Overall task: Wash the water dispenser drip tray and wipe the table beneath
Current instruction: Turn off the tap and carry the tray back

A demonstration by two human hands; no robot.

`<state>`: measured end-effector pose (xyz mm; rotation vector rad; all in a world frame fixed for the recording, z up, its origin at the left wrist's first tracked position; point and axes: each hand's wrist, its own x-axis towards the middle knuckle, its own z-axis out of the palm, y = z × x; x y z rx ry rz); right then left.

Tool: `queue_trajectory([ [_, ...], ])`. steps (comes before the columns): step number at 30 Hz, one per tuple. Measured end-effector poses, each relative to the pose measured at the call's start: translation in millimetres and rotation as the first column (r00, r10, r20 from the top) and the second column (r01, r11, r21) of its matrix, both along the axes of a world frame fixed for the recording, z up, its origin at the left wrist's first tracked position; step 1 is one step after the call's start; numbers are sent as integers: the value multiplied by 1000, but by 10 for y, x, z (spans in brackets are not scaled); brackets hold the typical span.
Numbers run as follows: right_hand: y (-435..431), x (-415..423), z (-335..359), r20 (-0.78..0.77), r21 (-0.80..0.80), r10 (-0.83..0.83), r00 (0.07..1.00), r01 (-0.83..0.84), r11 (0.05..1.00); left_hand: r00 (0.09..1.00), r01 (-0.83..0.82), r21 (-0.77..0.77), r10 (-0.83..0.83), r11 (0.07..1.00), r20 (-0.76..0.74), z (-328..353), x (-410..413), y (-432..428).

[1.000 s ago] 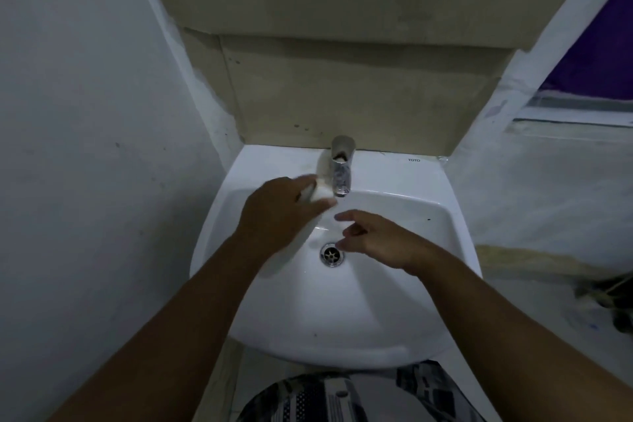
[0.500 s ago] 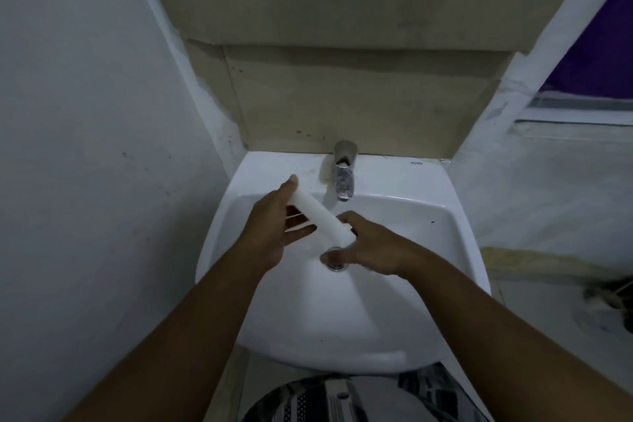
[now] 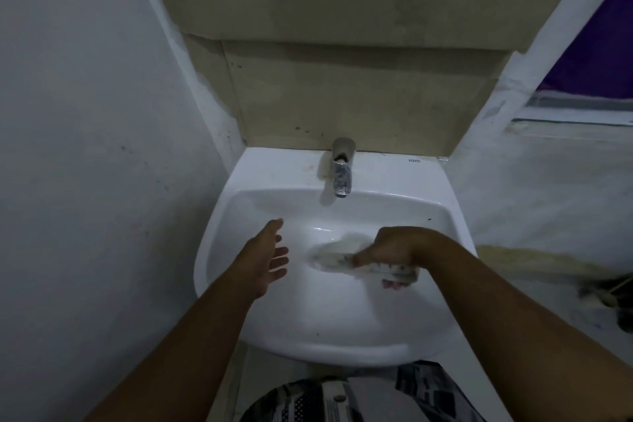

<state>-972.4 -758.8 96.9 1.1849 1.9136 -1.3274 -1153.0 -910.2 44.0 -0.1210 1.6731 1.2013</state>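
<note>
A white drip tray, blurred by motion, lies low in the white sink, about over the drain. My right hand grips its right end, fingers curled round it. My left hand hovers over the left side of the basin with straight, spread fingers, holding nothing and a short gap away from the tray. The chrome tap stands at the back of the sink, above and behind the tray. No water stream is visible.
A grey wall runs close on the left and beige tiles rise behind the sink. On the right are a white ledge and a dark object at the far right edge. Patterned clothing shows below the basin.
The tray passed from my left hand to my right hand, which dropped with it into the basin and moved right. My left hand let go and opened.
</note>
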Motion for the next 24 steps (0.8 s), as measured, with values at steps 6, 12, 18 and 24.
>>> queue_trajectory([
  [6,-40,-26,-41,24,-261,13,1000,-6,965,995,93,22,-94,995,28,28,92,-53],
  [12,-13,85,-88,-14,-189,-174,985,168,968,858,251,-75,-258,965,-445,119,192,27],
  [18,40,58,-142,-84,-101,-379,922,371,923,906,171,-59,-180,984,-383,132,130,27],
  [24,160,150,-185,-323,-315,-589,741,503,805,989,-73,147,91,986,-120,51,106,9],
])
